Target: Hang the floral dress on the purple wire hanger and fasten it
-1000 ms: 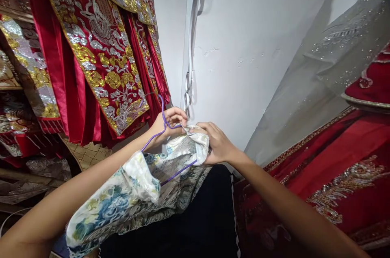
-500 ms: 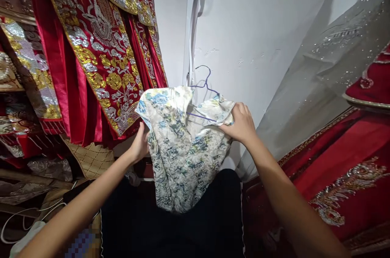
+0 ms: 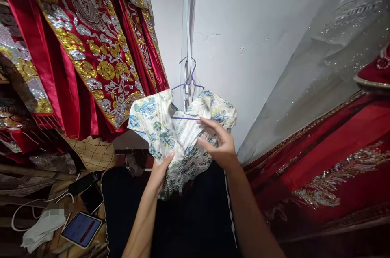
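Observation:
A white short-sleeved blouse with a blue, green and yellow flower print hangs on a thin purple hanger, its V-neck facing me. The hanger's hook points up in front of the wall, and its lower bar crosses the neck opening. My left hand is closed on the blouse's front at the left, thumb on top of the cloth. At the right of the neckline is my right hand, thumb and forefinger apart, fingertips at the cloth near the hanger bar. The blouse's lower part bunches over my dark-clad lap.
Red garments with gold and silver sequins hang on the left. A sheer glittery cloth and a red beaded garment are on the right. A white strap runs down the wall. A tablet and white cable lie lower left.
My right hand has left the right shoulder and moved to the neckline. My left hand has shifted from the left sleeve down to the front. Both shoulders now lie spread on the hanger.

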Available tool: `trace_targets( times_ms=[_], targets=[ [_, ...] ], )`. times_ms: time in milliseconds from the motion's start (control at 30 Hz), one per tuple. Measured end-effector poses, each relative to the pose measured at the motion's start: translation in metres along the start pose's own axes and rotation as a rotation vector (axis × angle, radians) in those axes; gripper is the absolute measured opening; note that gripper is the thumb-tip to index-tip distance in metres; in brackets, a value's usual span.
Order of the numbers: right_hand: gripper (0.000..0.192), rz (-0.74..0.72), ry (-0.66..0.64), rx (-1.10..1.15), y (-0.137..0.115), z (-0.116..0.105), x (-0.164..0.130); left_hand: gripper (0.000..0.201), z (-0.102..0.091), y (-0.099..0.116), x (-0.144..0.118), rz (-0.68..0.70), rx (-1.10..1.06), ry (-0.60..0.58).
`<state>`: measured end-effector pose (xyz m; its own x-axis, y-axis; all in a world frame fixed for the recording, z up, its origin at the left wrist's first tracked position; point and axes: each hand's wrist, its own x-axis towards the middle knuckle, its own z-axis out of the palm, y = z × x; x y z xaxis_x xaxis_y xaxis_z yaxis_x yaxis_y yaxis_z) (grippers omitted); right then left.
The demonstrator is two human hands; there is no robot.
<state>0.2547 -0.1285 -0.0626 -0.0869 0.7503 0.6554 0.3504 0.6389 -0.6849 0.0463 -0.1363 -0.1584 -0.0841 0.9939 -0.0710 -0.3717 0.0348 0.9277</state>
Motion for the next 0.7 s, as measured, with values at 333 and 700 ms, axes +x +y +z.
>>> trace_targets(
  times_ms=[333, 700],
  targets=[
    [0.024, 0.398, -0.135, 0.162, 0.033, 0.064, -0.066, 0.074, 0.013, -0.008, -0.015, 0.025, -0.09, -0.029],
    [0.007, 0.155, 0.161, 0.052, 0.036, 0.041, -0.069, 0.062, 0.021, -0.014, -0.019, 0.051, -0.048, 0.03]
  ],
)
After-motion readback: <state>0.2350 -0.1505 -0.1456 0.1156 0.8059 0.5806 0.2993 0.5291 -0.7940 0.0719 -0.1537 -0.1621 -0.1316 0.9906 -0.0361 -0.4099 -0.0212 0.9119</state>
